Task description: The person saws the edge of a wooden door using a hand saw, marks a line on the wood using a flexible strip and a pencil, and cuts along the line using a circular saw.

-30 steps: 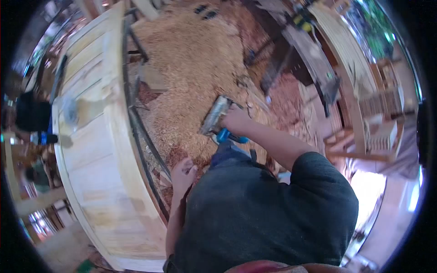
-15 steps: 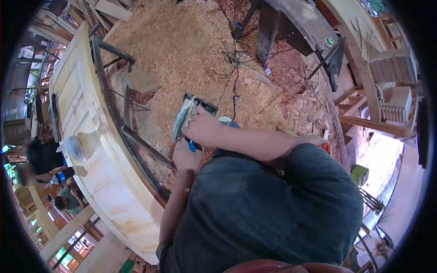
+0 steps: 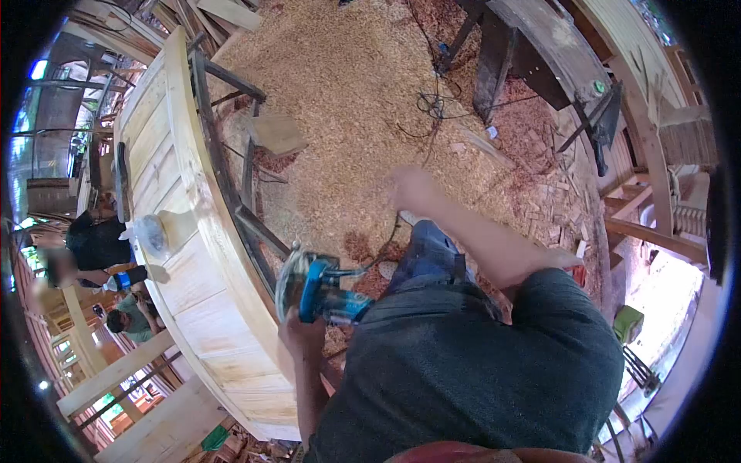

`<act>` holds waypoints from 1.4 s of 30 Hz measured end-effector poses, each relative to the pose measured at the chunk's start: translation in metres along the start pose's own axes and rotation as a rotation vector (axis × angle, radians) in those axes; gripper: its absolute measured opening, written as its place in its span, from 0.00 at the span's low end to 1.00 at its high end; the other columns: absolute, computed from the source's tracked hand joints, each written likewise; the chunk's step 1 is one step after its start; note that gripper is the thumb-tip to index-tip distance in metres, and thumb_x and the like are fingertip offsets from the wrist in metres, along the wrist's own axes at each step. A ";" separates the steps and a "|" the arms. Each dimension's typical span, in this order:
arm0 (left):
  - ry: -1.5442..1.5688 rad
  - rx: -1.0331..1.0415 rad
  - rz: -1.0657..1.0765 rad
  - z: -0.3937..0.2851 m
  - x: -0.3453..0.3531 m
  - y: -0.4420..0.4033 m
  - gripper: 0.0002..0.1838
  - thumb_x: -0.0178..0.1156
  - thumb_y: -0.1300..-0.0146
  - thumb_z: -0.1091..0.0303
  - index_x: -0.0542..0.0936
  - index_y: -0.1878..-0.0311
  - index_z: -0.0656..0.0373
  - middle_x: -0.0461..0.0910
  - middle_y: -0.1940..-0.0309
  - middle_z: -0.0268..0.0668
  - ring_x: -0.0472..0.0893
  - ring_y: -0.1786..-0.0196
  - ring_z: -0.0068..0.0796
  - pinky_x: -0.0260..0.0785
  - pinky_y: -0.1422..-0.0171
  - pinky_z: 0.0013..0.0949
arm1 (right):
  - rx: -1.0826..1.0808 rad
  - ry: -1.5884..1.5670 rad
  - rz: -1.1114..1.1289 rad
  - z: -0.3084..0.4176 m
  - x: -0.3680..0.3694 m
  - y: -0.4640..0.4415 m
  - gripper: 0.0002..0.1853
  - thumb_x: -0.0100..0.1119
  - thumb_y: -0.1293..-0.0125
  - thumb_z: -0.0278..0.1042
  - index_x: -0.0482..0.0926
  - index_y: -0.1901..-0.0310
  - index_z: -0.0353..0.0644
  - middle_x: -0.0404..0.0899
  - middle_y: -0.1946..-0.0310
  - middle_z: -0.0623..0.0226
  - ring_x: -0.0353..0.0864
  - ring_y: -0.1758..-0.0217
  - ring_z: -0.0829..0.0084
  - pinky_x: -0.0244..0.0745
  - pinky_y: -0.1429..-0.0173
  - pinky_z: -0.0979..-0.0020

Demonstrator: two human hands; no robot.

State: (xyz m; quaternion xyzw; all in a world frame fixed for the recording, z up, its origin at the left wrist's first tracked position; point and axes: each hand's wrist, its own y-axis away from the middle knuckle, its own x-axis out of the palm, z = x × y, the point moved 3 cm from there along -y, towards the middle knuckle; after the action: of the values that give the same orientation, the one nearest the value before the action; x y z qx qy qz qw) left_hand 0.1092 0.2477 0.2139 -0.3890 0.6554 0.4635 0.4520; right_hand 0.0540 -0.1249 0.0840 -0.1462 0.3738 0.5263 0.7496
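My left hand [image 3: 302,333] is wrapped round a blue power tool [image 3: 315,292] with a silvery, motion-blurred guard, held beside the right edge of a pale wooden panel [image 3: 185,266]. The tool's blue body lies across my left side, close to my dark shirt. My right hand [image 3: 413,191] is away from the tool, out over the shavings in front of my knee, and its fingers are smeared by motion. On the panel lies a clear plastic bag [image 3: 150,236], with a long dark tool [image 3: 122,182] farther along the panel's left edge.
Dark trestle legs [image 3: 262,231] stand under the panel. Wood shavings [image 3: 340,100] cover the floor, with a tangled cord [image 3: 434,106] and a wood offcut [image 3: 279,135]. A dark bench [image 3: 544,42] is at upper right. Two other people [image 3: 100,239] [image 3: 137,318] are at left.
The tool has turned over and swung left and towards me in my left hand. My right hand has come off it and moved right. The view has shifted.
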 end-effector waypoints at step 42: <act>0.394 0.091 -0.172 0.100 -0.036 0.075 0.11 0.69 0.51 0.68 0.83 0.64 0.61 0.80 0.78 0.49 0.84 0.73 0.50 0.75 0.65 0.45 | -0.322 -0.741 -0.598 0.180 -0.277 0.124 0.14 0.60 0.23 0.42 0.83 0.58 0.37 0.79 0.69 0.66 0.78 0.68 0.72 0.71 0.58 0.71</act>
State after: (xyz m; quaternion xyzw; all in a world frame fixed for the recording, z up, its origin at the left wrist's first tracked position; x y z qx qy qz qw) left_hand 0.0730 0.3669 0.2511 -0.5060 0.7156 0.3082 0.3701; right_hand -0.0301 -0.1523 0.4254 -0.1640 -0.0615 0.3562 0.9178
